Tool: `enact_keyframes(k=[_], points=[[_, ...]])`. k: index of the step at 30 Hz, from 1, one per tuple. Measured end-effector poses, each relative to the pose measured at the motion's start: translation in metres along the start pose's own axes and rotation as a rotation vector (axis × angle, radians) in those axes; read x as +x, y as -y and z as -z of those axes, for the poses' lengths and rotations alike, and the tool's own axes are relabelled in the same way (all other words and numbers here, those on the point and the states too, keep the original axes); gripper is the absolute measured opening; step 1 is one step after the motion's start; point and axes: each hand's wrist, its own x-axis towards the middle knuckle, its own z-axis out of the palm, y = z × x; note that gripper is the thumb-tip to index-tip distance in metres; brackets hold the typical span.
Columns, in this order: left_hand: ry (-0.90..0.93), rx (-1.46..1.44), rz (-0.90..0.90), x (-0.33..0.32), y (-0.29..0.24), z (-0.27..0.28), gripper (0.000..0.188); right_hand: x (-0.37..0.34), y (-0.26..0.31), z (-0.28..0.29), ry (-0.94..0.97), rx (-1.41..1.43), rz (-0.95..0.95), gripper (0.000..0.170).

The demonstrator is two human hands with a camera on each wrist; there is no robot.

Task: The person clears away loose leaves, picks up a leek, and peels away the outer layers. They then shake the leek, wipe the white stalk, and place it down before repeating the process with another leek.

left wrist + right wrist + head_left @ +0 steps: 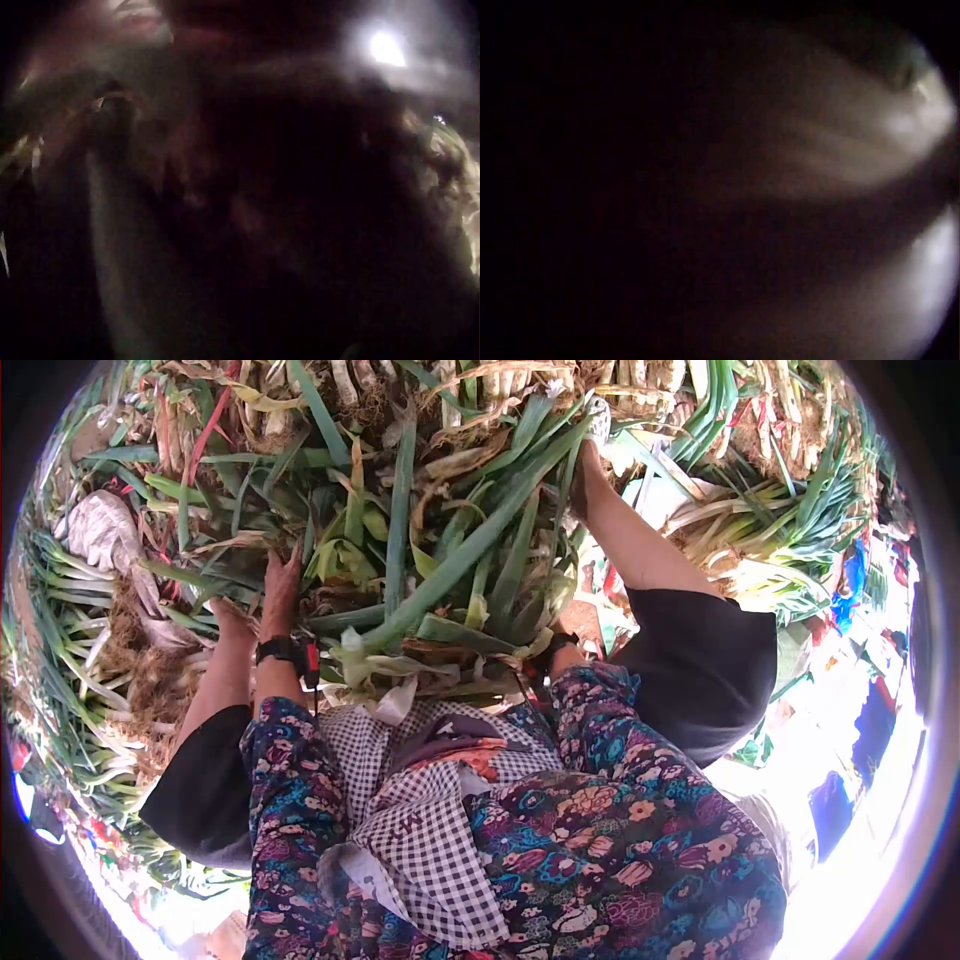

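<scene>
A wide heap of leeks [470, 580], with long green leaves and some yellowed ones, lies across the lap side in the head view. My left hand [282, 588] reaches into its left end. A thumb and a finger show there, pointing away from me, with their tips among the leaves. At the heap's right end, my right hand is covered by leaves; only the strapped wrist [562, 648] shows. Both wrist views are dark and blurred. A pale stalk-like shape [127, 247] crosses the left one, and light brownish streaks [832, 150] fill part of the right one.
Bare lower legs [645, 545] in black shorts [700, 670] flank the heap. More leeks with roots [150, 670] lie at the left, and others [770, 550] at the right. Rooted bundles [630, 385] line the far side. A checked apron [430, 850] covers the lap.
</scene>
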Motion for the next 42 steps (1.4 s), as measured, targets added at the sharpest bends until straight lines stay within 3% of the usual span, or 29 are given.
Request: enact_keyframes(k=[1,2,3,4,6,7,8,10,12,14,16,17,20,23,25,27,29,30,34,37,39,42], points=[[0.127,-0.051,0.021,-0.007,0.001,-0.001,0.058,0.002,0.000,-0.001,-0.087,-0.083,-0.018,0.055],[0.146,0.067,-0.079,-0.013,-0.003,-0.009,0.051,0.024,-0.009,0.009,-0.080,-0.086,-0.037,0.062],[0.153,0.183,-0.181,-0.019,-0.008,-0.016,0.044,0.025,-0.015,0.017,0.160,0.154,-0.093,0.064],[0.204,-0.113,0.001,-0.036,-0.044,-0.013,0.045,0.014,-0.018,0.012,0.170,0.170,-0.074,0.064],[0.132,-0.757,0.391,-0.070,-0.122,-0.005,0.049,0.001,-0.026,0.008,0.127,0.149,-0.051,0.062],[0.202,-0.636,0.299,-0.071,-0.116,-0.008,0.043,-0.011,-0.031,0.007,0.112,0.138,-0.036,0.062],[0.272,-0.372,0.094,-0.071,-0.101,-0.008,0.038,-0.019,-0.034,0.007,0.098,0.121,-0.025,0.061],[0.292,-0.045,-0.193,-0.076,-0.092,-0.007,0.040,-0.030,-0.036,0.017,0.067,0.092,0.025,0.060],[0.287,-0.303,-0.054,-0.081,-0.101,-0.005,0.038,-0.039,-0.033,0.025,0.048,0.057,0.087,0.059],[0.192,-0.265,-0.087,-0.075,-0.096,-0.002,0.038,-0.041,-0.029,0.025,0.069,0.024,0.158,0.057],[0.038,-0.113,-0.132,-0.052,-0.106,0.014,0.056,-0.055,-0.034,0.041,0.043,0.017,0.227,0.056],[0.159,-0.143,0.102,-0.064,-0.139,0.038,0.065,-0.063,-0.036,0.039,0.043,-0.010,0.239,0.056],[-0.040,-0.135,0.012,-0.086,-0.193,0.069,0.072,-0.088,-0.038,0.068,-0.021,-0.029,0.322,0.054],[-0.091,-0.213,-0.042,-0.107,-0.224,0.088,0.077,-0.090,-0.025,0.070,-0.039,-0.035,0.392,0.052],[0.010,-0.251,-0.032,-0.122,-0.239,0.099,0.076,-0.084,-0.021,0.066,-0.049,-0.028,0.410,0.051],[-0.093,-0.119,-0.024,-0.129,-0.251,0.103,0.072,-0.074,-0.021,0.064,-0.076,-0.016,0.401,0.049],[0.072,-0.096,0.022,-0.130,-0.275,0.118,0.065,-0.065,-0.017,0.048,-0.075,-0.043,0.367,0.048],[0.034,-0.074,-0.049,-0.126,-0.277,0.114,0.060,-0.059,-0.013,0.052,-0.107,-0.034,0.365,0.048],[-0.019,-0.102,-0.034,-0.102,-0.279,0.136,0.052,-0.025,0.014,0.037,-0.115,-0.020,0.346,0.045],[0.079,0.001,0.104,-0.075,-0.279,0.142,0.054,-0.022,0.021,0.027,-0.119,-0.038,0.321,0.044],[0.051,-0.104,0.048,-0.065,-0.290,0.152,0.061,-0.035,0.019,0.022,-0.118,-0.026,0.301,0.043],[0.142,-0.004,-0.014,-0.049,-0.307,0.142,0.069,-0.082,0.017,0.023,-0.138,-0.032,0.259,0.041]])
